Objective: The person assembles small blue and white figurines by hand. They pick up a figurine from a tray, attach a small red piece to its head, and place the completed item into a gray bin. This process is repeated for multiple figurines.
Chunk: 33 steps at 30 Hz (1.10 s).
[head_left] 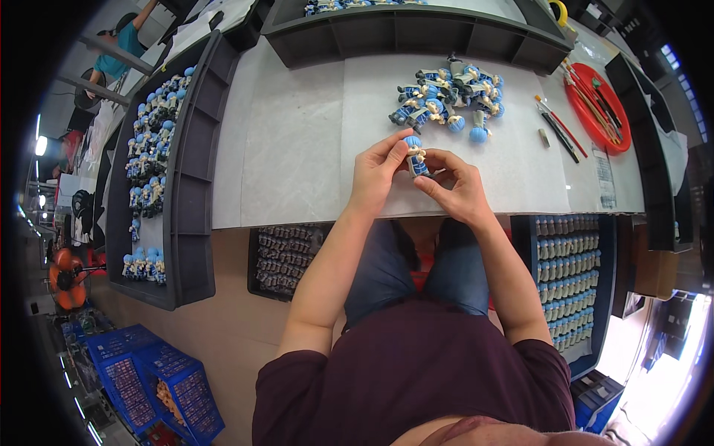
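Between my two hands, over the table's near edge, is a small figurine [417, 162] with blue hair and a blue and white outfit. My left hand [381, 167] pinches it near the head with thumb and fingers. Lower down, by its base, my right hand [457, 186] grips it between thumb and curled fingers. Just beyond my hands a loose pile of similar figurines [446, 97] lies on the white table sheet [364, 89], most of them on their sides.
A dark tray of figurines [175, 245] stands at the left, another dark tray [416, 37] at the back. To the right are brushes [559, 130] and a red dish [625, 134] holding tools. Below the table's right edge sits a tray with rows of figurines [569, 286].
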Motion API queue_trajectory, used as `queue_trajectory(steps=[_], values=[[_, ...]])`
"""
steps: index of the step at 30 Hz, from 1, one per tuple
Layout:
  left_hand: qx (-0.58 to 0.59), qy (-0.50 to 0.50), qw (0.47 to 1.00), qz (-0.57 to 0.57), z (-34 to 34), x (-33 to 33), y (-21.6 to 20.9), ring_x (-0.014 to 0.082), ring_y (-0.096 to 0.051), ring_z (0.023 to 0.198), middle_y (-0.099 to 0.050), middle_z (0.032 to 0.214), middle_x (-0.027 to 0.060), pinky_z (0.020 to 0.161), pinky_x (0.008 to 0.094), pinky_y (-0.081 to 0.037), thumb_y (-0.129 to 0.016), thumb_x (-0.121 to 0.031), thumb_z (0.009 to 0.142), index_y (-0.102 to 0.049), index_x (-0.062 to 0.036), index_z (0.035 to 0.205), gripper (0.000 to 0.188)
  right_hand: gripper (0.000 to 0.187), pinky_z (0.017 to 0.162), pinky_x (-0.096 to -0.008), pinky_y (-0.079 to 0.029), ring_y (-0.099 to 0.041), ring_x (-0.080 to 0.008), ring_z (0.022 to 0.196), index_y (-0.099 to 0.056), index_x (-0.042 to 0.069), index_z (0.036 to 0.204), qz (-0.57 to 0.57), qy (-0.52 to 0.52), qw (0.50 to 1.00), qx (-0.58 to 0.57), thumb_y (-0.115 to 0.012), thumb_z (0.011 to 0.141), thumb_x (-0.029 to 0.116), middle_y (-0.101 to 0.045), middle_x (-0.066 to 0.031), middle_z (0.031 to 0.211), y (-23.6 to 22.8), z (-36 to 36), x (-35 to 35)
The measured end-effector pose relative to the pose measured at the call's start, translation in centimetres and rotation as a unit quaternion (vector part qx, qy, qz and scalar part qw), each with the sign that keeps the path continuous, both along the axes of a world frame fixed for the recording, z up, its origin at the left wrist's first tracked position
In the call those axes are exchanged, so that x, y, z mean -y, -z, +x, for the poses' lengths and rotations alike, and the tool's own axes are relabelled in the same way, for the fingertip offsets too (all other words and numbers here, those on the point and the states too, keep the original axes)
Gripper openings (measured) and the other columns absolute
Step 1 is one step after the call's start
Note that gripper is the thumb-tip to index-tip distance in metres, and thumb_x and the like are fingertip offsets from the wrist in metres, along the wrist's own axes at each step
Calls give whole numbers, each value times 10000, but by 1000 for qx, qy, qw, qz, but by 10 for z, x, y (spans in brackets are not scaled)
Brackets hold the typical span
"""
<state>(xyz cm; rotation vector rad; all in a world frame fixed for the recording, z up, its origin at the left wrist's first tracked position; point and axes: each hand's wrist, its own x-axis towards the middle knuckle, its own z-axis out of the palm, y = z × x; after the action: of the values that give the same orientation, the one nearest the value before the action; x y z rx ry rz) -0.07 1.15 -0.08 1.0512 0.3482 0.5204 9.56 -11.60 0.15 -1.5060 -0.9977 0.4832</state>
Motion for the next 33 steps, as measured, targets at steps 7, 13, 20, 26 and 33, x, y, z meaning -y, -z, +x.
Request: queue_trajectory(steps=[7, 13, 20, 26, 33], values=[[9, -8, 1000, -5, 1, 1, -3, 115, -583, 763, -625, 919, 54, 700, 257, -489, -521, -174, 906, -578, -10, 1126, 280, 450, 611, -247, -481, -594, -120, 680, -557, 29, 1104, -3, 3, 1000, 1, -740, 715, 161, -650, -117, 896, 1, 0, 0], [23, -3, 1000, -3, -1, 0, 0, 119, -585, 798, -625, 945, 59, 713, 253, -485, -529, -166, 901, -583, -10, 1119, 273, 457, 606, -245, -480, -592, -117, 664, -554, 40, 1108, -4, 11, 1000, 16, -744, 706, 147, -650, -114, 892, 1, -1, 0], [14, -5, 1000, -17, 0, 0, -1, 135, -590, 841, -622, 974, 82, 753, 268, -487, -504, -165, 913, -572, -4, 1126, 275, 471, 613, -242, -480, -596, -120, 681, -545, 36, 1115, -4, 11, 1000, 9, -749, 712, 170, -639, -113, 877, 2, 0, 0], [-8, -9, 1000, -22, 0, -2, 0, 155, -593, 907, -618, 1007, 105, 788, 286, -484, -465, -176, 931, -551, -1, 1137, 284, 480, 627, -243, -482, -604, -128, 708, -543, 35, 1117, -4, 2, 1000, 1, -754, 713, 187, -633, -120, 882, 0, 0, 2], [-5, -8, 1000, -25, 0, -1, 0, 159, -587, 928, -615, 1021, 113, 805, 285, -477, -452, -171, 936, -542, 1, 1140, 282, 480, 623, -241, -480, -600, -126, 711, -545, 36, 1113, -3, 8, 1000, -3, -758, 708, 179, -634, -111, 872, 0, -1, 1]])
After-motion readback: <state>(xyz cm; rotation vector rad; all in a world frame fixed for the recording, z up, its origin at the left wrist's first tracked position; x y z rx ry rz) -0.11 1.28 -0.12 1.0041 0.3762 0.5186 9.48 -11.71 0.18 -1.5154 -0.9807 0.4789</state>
